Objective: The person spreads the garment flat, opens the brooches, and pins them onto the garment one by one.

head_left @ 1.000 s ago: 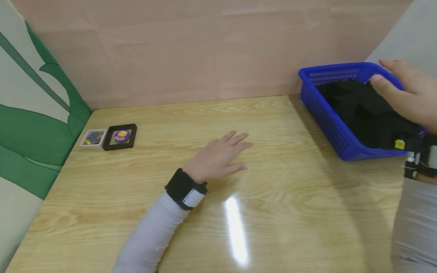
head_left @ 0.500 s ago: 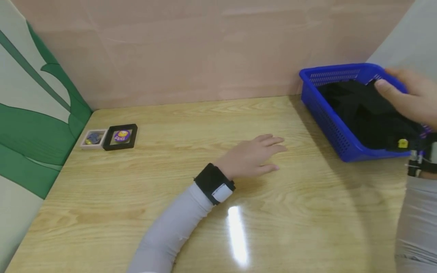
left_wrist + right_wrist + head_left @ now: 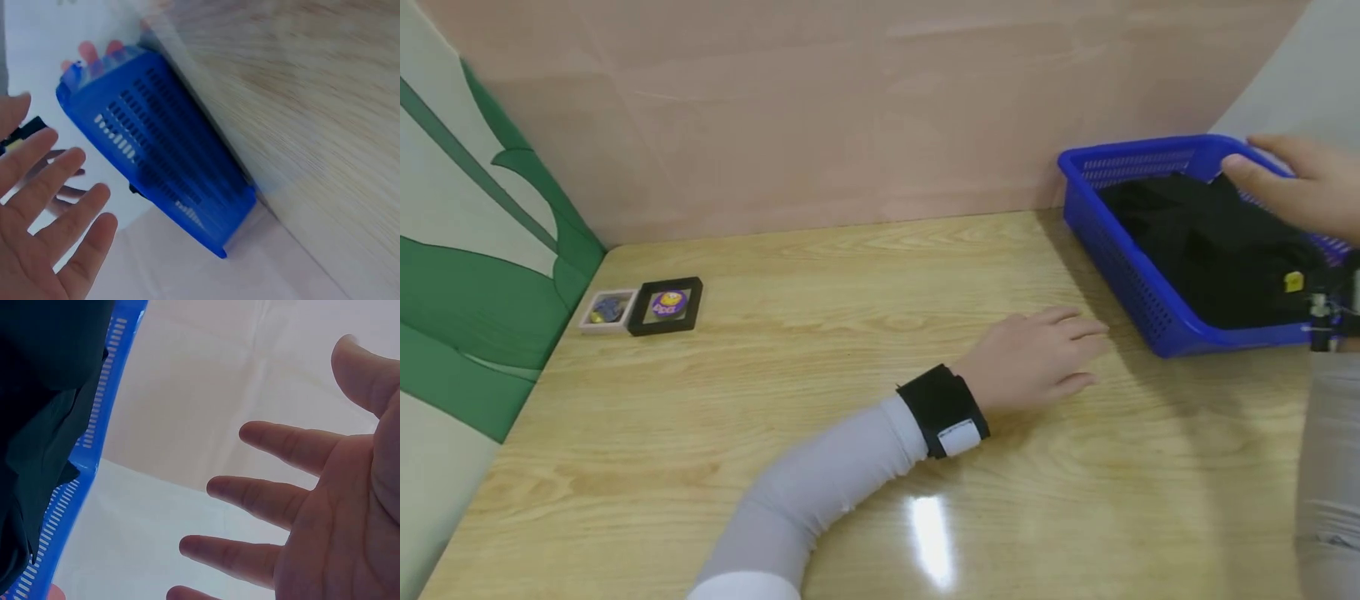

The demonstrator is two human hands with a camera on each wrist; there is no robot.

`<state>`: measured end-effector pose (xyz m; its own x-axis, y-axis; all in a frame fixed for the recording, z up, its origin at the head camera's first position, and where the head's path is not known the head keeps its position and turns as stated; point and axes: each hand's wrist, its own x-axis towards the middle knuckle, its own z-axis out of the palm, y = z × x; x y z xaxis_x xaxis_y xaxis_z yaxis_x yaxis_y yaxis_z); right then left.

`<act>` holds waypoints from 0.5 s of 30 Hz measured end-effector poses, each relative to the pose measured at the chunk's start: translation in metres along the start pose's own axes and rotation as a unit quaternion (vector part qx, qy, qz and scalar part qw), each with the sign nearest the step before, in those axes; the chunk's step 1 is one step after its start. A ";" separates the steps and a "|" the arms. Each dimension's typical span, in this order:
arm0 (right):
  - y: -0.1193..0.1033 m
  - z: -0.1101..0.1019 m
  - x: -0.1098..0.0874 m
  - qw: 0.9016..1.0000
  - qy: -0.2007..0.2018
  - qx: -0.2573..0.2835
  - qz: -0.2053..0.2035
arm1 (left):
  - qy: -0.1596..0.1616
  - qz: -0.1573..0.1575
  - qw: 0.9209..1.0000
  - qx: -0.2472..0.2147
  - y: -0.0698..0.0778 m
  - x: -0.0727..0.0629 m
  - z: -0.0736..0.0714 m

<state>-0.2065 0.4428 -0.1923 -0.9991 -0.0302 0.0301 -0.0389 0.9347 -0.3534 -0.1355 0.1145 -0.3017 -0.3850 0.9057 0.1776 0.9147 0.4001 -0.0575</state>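
My left hand (image 3: pixel 1037 358), fingers extended and holding nothing, is over the wooden table just left of a blue plastic basket (image 3: pixel 1108 250). Spread fingers (image 3: pixel 56 169) of that hand show beside the basket's slotted side in the left wrist view. Black cloth (image 3: pixel 1210 242) fills much of the basket. Over the basket's far right side is my right hand (image 3: pixel 1307 187), its thumb and fingers extended. The right wrist view shows that palm (image 3: pixel 331 531) bare, with a gap between the fingertips and the basket rim (image 3: pixel 94 437).
At the table's far left, a small black frame (image 3: pixel 666 307) with a purple-and-yellow badge sits against a smaller pale frame (image 3: pixel 608 311). A pinkish covered wall (image 3: pixel 820 117) rises behind the wooden table (image 3: pixel 700 442). A green-and-white panel (image 3: pixel 467 292) borders the left side.
My left hand has moved right across the table toward the basket. My right hand has shifted slightly right. The basket and both frames have stayed in place.
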 end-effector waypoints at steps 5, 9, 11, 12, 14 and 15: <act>0.001 -0.007 0.008 0.999 -0.023 -0.038 0.029 | 0.006 0.005 1.000 0.011 0.007 0.011 -0.003; 0.005 -0.010 0.011 0.995 -0.038 -0.065 0.067 | 0.013 0.014 1.000 0.018 0.011 0.019 -0.001; 0.006 -0.009 0.013 0.995 -0.038 -0.063 0.061 | 0.024 0.015 0.999 0.016 0.012 0.022 -0.001; 0.008 -0.008 0.015 0.996 -0.038 -0.061 0.057 | 0.030 0.016 0.999 0.018 0.012 0.023 0.000; 0.007 -0.006 0.017 0.996 -0.038 -0.056 0.051 | 0.035 0.015 0.999 0.019 0.014 0.026 0.001; 0.008 -0.005 0.018 0.996 -0.038 -0.057 0.053 | 0.037 0.014 0.999 0.018 0.015 0.028 0.001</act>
<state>-0.2248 0.4512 -0.1898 -0.9960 0.0479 -0.0749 0.0648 0.9681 -0.2422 -0.1331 0.1458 -0.2985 -0.3474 0.9046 0.2469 0.9197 0.3801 -0.0985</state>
